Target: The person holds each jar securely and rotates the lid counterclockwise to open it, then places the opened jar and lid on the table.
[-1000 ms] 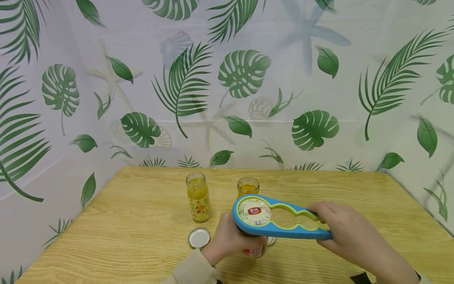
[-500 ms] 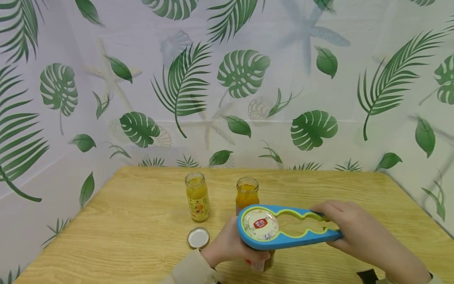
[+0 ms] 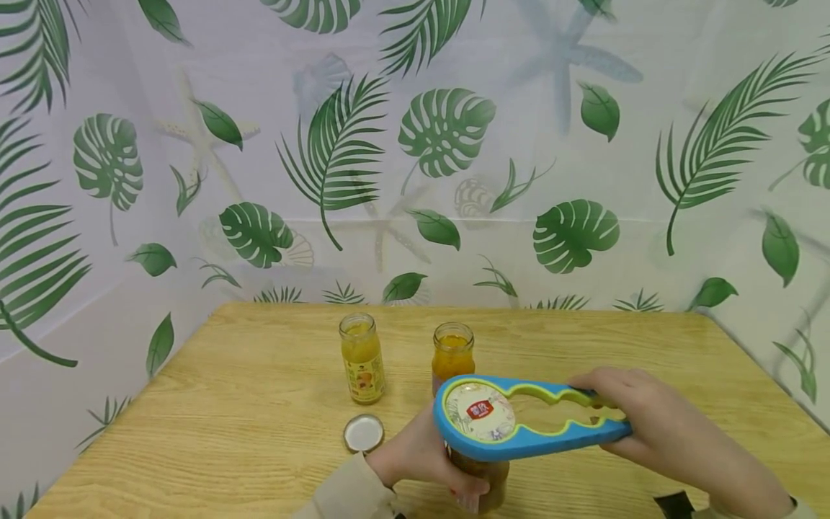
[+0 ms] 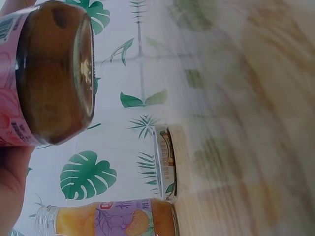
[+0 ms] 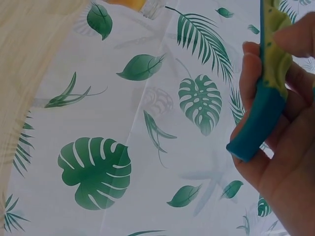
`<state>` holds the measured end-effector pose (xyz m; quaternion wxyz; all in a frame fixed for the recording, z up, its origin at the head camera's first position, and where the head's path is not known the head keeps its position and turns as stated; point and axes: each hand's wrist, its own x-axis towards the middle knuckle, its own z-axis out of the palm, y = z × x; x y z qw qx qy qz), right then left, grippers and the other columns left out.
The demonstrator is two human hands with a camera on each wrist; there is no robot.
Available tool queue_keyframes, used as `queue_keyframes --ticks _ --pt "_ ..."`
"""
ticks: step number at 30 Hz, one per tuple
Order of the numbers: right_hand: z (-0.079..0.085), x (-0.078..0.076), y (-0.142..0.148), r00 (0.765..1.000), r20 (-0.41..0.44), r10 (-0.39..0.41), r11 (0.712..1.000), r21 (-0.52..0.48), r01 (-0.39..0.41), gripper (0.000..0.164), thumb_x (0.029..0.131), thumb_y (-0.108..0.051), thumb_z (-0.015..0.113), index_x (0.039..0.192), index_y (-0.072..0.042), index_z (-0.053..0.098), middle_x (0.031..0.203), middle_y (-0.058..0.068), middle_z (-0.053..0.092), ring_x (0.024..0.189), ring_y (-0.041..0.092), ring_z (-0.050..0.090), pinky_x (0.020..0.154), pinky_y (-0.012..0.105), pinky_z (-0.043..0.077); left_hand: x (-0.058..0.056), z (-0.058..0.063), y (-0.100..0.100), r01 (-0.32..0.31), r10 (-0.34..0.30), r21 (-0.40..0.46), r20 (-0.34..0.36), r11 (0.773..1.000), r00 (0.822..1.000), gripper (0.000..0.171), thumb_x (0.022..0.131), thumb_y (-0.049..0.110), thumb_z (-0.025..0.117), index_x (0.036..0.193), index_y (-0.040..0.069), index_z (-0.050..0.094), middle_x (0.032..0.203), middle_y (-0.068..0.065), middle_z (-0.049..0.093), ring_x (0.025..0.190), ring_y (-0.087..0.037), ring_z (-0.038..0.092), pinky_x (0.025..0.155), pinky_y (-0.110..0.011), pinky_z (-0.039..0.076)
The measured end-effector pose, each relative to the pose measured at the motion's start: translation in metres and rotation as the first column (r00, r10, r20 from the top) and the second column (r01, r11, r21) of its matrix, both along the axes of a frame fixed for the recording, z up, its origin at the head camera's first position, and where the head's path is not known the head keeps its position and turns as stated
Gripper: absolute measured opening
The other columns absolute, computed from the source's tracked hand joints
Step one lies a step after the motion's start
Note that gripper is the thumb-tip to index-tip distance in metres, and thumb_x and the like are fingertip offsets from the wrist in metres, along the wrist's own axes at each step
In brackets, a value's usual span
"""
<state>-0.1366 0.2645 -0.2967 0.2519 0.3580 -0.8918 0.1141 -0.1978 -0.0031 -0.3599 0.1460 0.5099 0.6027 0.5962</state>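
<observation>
My left hand [image 3: 415, 454] grips a glass jar [image 3: 496, 481] with brownish contents and a pink label. In the left wrist view this jar [image 4: 54, 73] is held above the table. Over its top lies a blue and lime-green jar opener [image 3: 538, 441], whose wide ring surrounds the pale printed lid [image 3: 480, 411] with a red logo. My right hand [image 3: 661, 432] holds the opener's handle end, fingers curled round both arms. The right wrist view shows the blue handle tip [image 5: 256, 128] in that hand. Fingers and opener hide part of the jar.
Behind stand two open jars: one yellow [image 3: 363, 360], one orange [image 3: 452, 357] with a purple label. A lid [image 3: 364, 434] lies upturned left of my left hand. Another lid [image 4: 165, 162] shows in the left wrist view. A leaf-print cloth [image 3: 415, 180] hangs behind the wooden table [image 3: 227, 418].
The jar and opener have moved slightly right and nearer to me, uncovering more of the orange jar behind. Over the last half second they have shifted only slightly. Both hands keep their hold.
</observation>
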Motion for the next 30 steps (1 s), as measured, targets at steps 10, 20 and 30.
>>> queue_keyframes --ticks 10,20,30 --pt "0.002 0.005 0.005 0.998 0.05 -0.042 0.999 0.019 0.041 0.058 0.052 -0.006 0.081 0.104 -0.014 0.057 0.087 -0.011 0.055 0.072 0.003 0.051 0.056 0.026 0.045 0.003 0.0 0.004 -0.055 0.055 -0.015 0.036 0.998 0.998 0.069 0.066 -0.009 0.07 0.126 0.01 0.042 0.12 -0.007 0.05 0.107 -0.015 0.048 0.094 -0.032 0.035" --pt "0.005 0.006 0.01 0.997 0.065 -0.049 0.998 0.034 0.047 0.053 0.055 -0.006 0.08 0.103 -0.01 0.057 0.087 -0.009 0.057 0.071 0.003 0.05 0.056 0.026 0.046 0.013 0.014 0.007 -0.081 0.083 -0.032 0.069 0.996 0.994 0.061 0.067 -0.01 0.068 0.123 0.003 0.045 0.116 -0.012 0.052 0.103 -0.012 0.05 0.091 -0.031 0.038" --pt "0.013 0.002 0.043 0.951 0.176 -0.256 0.966 0.085 0.244 0.038 0.067 -0.007 0.073 0.102 -0.006 0.059 0.083 -0.01 0.056 0.064 0.001 0.042 0.053 0.025 0.039 0.012 0.009 0.025 -0.19 0.194 -0.128 0.018 0.973 0.981 0.042 0.069 0.0 0.072 0.109 0.001 0.056 0.099 -0.004 0.062 0.088 -0.004 0.057 0.079 -0.024 0.045"
